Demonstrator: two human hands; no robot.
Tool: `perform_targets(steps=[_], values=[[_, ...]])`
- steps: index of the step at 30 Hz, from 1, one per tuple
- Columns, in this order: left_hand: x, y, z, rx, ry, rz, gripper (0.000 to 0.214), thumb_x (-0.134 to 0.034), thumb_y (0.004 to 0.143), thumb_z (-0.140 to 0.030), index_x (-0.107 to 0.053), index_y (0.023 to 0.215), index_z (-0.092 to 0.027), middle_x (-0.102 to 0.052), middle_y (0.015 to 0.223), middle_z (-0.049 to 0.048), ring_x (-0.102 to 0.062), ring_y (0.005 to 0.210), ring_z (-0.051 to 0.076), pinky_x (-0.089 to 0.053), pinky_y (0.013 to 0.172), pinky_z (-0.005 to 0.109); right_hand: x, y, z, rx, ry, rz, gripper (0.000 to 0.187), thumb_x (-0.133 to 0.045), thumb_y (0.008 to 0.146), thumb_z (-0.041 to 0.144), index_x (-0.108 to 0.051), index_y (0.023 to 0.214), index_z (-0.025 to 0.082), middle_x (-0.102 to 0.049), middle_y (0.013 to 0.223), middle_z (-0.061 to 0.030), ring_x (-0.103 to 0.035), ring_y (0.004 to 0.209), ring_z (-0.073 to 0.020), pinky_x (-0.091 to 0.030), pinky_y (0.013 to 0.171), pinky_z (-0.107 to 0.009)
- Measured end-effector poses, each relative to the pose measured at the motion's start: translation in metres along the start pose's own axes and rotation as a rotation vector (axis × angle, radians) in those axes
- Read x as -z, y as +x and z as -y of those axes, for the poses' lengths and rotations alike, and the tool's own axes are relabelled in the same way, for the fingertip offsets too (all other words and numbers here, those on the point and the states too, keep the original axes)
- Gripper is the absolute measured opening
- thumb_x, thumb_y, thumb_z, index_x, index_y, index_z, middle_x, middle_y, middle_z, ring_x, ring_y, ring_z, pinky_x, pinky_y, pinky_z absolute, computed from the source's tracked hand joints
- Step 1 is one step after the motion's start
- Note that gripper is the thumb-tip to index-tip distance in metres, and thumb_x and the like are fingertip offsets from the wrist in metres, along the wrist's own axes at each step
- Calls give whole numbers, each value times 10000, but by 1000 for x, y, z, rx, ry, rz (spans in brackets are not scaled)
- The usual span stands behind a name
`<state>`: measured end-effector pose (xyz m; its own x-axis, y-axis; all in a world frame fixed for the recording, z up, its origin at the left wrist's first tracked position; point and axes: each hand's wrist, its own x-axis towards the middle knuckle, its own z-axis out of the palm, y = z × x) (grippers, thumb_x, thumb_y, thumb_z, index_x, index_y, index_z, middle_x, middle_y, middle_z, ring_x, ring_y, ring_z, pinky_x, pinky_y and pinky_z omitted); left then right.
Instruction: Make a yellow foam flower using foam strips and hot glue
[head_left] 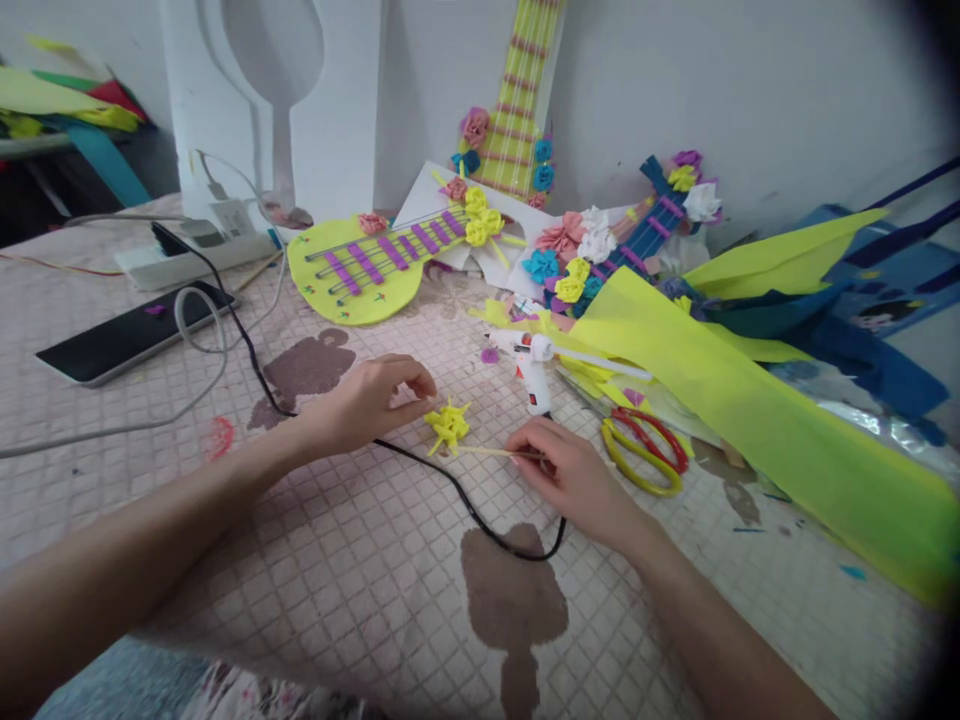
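Note:
A small yellow crepe-paper flower [448, 426] with spiky ends sits above the patterned tablecloth, between my hands. My left hand [367, 400] is just left of it, fingers curled and a gap between thumb and forefinger; it seems to hold nothing. Pinched in my right hand [562, 465] is a thin wooden stick [484, 451], its far end at the flower's lower edge. Behind my right hand stands a white glue gun [534, 370] with a clear glue stick in its back. Scissors [645, 450] with red and yellow handles lie to the right of that hand.
A black cord [465, 495] loops across the tablecloth below the flower. Behind are a yellow paper guitar [360, 275] and a blue one [645, 235] with paper flowers. Yellow crepe paper [750, 420] stretches along the right. A dark phone [135, 330] and power strip [195, 262] lie left.

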<state>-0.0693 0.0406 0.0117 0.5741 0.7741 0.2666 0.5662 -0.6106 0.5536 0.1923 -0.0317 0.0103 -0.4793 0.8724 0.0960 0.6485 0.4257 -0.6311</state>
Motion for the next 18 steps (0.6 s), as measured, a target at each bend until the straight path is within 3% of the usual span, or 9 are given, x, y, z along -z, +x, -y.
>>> perform_targets(steps=[7,18], values=[[0,-6,-11,-70,8,-60,70,-579,832,-236,-607,829,-171,-631,833,13,-570,796,134,-432,718,256,-9,6,-1,20,-36,-24,97,-488,871,120,-529,875,208,-547,870,-16,-528,792,-134,-429,682,-255],[-10,-3,-2,-58,23,-85,64,-563,831,-195,-613,840,-156,-615,829,27,-562,796,145,-438,722,268,-13,6,-4,12,-42,-71,110,-496,857,118,-534,886,217,-558,869,-3,-540,755,-119,-431,652,-237]])
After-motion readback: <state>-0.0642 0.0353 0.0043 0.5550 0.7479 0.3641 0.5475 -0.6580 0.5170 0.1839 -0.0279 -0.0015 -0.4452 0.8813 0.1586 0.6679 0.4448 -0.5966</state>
